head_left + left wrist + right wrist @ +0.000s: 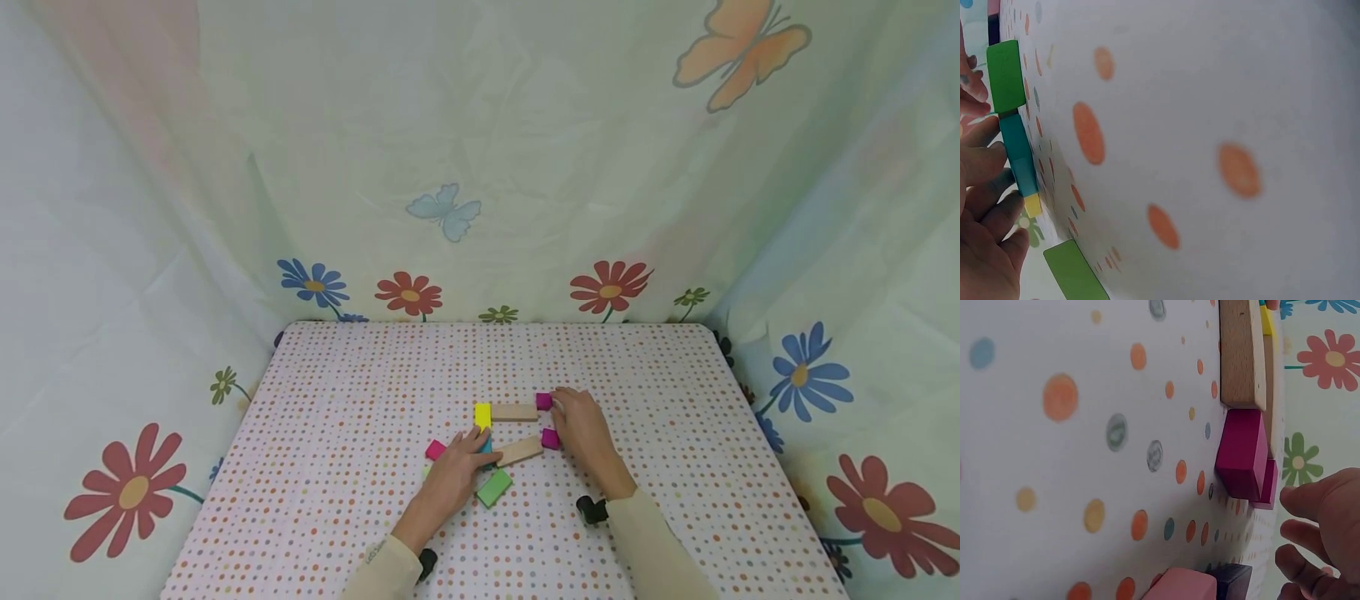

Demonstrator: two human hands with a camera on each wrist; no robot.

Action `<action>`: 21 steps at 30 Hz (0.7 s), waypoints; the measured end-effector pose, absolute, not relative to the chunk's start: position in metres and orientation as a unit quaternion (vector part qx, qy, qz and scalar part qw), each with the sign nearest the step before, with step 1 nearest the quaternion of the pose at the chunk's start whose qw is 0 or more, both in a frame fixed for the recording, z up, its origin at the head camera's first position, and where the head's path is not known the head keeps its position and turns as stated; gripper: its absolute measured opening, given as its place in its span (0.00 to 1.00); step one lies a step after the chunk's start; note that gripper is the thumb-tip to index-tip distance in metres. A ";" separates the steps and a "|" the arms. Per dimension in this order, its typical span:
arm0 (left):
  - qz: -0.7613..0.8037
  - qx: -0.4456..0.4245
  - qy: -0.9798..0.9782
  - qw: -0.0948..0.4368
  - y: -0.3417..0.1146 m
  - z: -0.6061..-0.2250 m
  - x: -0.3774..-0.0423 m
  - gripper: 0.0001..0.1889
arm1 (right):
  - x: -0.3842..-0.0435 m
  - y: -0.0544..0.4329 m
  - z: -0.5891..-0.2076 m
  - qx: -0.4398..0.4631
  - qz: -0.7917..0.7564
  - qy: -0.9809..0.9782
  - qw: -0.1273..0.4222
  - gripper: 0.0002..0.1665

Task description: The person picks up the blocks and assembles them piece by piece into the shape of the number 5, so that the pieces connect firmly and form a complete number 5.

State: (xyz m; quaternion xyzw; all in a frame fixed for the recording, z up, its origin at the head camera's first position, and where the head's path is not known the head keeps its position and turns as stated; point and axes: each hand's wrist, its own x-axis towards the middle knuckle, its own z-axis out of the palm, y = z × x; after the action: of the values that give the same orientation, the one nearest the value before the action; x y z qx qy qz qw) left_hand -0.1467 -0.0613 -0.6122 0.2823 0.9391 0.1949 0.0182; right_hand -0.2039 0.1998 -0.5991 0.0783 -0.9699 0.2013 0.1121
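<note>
Main risk: our L hand (448,475) touches the teal blk (1018,147), thumb by the near plank (520,451) just right of it. If that thumb drags, the near plank prob swings further askew & shoves the near magenta blk (551,438) at its other end. Too hard a push on the teal blk could also skew the yellow blk (483,415), directly beyond it. Our R hand (587,432), well right of the teal blk, is right beside the far magenta blk (543,402); a stray fingertip could knock that off the end of the far plank (514,412). All of it sits on the bench (337,392).

L grip: digits spread along the teal blk; can't tell if they pinch it. R grip: fingers loosely bent & apart, nothing held AFAWCT.

Views: L wrist shows the light green blk (1075,272), left of the teal blk; head has it mostly hidden under our hand. Head shows the hot-pink blk (436,450), also left of the teal blk, which L wrist misses. R wrist shows the near magenta blk's side faces, w/ fingers clear of it.
</note>
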 end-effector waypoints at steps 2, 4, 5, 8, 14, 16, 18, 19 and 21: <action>0.196 0.282 0.939 0.020 -0.062 -0.612 -0.147 0.24 | -0.207 0.199 -0.599 0.080 0.197 -0.972 0.103 0.19; 0.199 0.281 0.939 0.021 -0.061 -0.613 -0.146 0.24 | -0.210 0.199 -0.599 0.080 0.193 -0.973 0.095 0.19; 0.200 0.281 0.938 0.020 -0.061 -0.613 -0.146 0.24 | -0.212 0.199 -0.599 0.081 0.190 -0.974 0.093 0.19; 0.201 0.280 0.938 0.019 -0.061 -0.614 -0.146 0.24 | -0.216 0.199 -0.600 0.085 0.186 -0.975 0.091 0.18; 0.201 0.278 0.939 0.018 -0.061 -0.615 -0.147 0.23 | -0.220 0.199 -0.602 0.098 0.195 -0.972 0.089 0.15; 0.200 0.279 0.939 0.019 -0.061 -0.615 -0.147 0.23 | -0.221 0.199 -0.602 0.099 0.195 -0.972 0.083 0.14; 0.198 0.279 0.939 0.020 -0.061 -0.614 -0.147 0.23 | -0.221 0.199 -0.602 0.098 0.195 -0.973 0.075 0.14; 0.198 0.279 0.940 0.021 -0.061 -0.614 -0.147 0.23 | -0.221 0.199 -0.602 0.097 0.196 -0.973 0.072 0.14; 0.198 0.279 0.939 0.020 -0.061 -0.614 -0.147 0.23 | -0.222 0.199 -0.602 0.096 0.199 -0.973 0.069 0.14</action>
State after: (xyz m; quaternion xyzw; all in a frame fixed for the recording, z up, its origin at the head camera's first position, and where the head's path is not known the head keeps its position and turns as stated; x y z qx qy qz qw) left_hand -0.1470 -0.0614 -0.6143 0.2789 0.9394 0.1983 0.0202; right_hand -0.2215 0.1994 -0.6016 0.0962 -0.9729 0.1987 0.0687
